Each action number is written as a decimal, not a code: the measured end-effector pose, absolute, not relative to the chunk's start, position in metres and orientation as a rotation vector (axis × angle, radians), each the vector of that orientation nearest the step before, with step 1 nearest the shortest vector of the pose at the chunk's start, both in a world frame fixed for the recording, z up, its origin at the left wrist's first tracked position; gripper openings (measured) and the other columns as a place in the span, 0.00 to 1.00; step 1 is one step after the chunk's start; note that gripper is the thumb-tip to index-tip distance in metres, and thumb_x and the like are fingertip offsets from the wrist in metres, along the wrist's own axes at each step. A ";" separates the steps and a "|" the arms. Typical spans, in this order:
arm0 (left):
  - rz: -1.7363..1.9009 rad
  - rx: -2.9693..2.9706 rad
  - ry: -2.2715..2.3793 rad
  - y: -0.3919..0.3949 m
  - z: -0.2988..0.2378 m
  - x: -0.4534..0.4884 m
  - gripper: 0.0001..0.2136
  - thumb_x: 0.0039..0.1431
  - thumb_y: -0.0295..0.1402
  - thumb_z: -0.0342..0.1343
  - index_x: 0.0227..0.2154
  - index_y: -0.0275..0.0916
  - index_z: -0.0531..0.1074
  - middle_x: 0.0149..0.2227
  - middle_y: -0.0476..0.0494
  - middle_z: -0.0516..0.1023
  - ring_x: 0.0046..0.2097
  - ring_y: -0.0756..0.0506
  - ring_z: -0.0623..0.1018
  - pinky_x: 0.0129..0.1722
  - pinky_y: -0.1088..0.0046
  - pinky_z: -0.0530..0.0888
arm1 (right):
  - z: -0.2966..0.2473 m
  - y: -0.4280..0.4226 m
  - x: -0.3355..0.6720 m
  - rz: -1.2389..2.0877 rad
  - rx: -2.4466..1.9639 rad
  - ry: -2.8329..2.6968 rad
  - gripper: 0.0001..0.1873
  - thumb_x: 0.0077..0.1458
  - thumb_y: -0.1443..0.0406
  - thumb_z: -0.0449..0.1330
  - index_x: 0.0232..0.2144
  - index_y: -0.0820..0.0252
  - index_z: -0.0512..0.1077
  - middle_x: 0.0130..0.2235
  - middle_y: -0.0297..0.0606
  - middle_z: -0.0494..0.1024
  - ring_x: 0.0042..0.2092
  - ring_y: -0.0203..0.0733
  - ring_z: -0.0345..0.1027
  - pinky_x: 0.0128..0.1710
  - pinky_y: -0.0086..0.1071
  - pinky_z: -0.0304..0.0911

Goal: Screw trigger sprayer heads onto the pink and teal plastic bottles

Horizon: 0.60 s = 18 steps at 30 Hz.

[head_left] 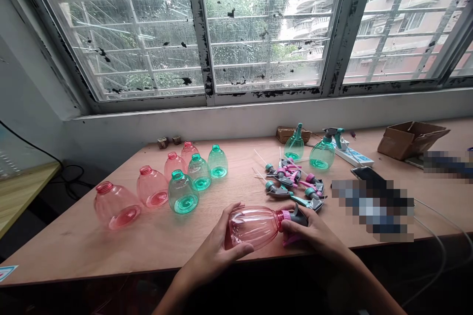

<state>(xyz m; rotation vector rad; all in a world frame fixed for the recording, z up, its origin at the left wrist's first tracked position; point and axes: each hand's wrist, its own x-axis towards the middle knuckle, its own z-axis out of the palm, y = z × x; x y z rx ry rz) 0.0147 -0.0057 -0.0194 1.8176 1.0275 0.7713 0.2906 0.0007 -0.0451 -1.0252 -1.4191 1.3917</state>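
A clear pink spray bottle [253, 226] lies sideways between my hands, just above the table's front edge. My left hand [225, 243] is wrapped round its base end. At the neck, my right hand [308, 226] grips the pink collar and grey spray head [298, 215]; the fingers partly hide the trigger. Whether the collar is fully seated cannot be seen. Beyond my right hand lies a pile of loose spray heads [291, 179], pink, grey and green, with thin tubes. To the left stand several open pink bottles [151, 187] and three open green bottles [184, 192].
Two green bottles with spray heads [322, 152] stand at the back, near a white power strip [354, 154]. A phone [369, 176] lies at right beside a blurred patch. An open cardboard box [410, 140] sits farther right on the wooden table [74, 246], below the windows.
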 end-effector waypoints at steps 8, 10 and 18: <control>0.765 1.824 1.030 -0.006 -0.020 0.015 0.38 0.56 0.42 0.65 0.65 0.45 0.52 0.68 0.38 0.57 0.68 0.33 0.58 0.68 0.54 0.55 | -0.045 0.000 0.291 1.407 -1.021 -1.404 0.26 0.52 0.49 0.68 0.44 0.60 0.70 0.29 0.35 0.81 0.31 0.44 0.77 0.35 0.37 0.73; 0.765 1.828 1.027 -0.006 -0.020 0.014 0.38 0.56 0.42 0.64 0.65 0.45 0.52 0.68 0.38 0.57 0.68 0.33 0.58 0.67 0.54 0.55 | -0.045 0.001 0.290 1.399 -1.023 -1.408 0.26 0.52 0.49 0.68 0.44 0.60 0.70 0.29 0.35 0.81 0.31 0.44 0.77 0.35 0.36 0.73; 0.763 1.833 1.020 -0.006 -0.017 0.015 0.37 0.57 0.41 0.64 0.65 0.45 0.52 0.68 0.38 0.57 0.68 0.34 0.59 0.67 0.56 0.56 | -0.044 0.000 0.290 1.381 -1.018 -1.432 0.25 0.54 0.50 0.67 0.44 0.61 0.69 0.29 0.36 0.81 0.31 0.44 0.77 0.36 0.38 0.72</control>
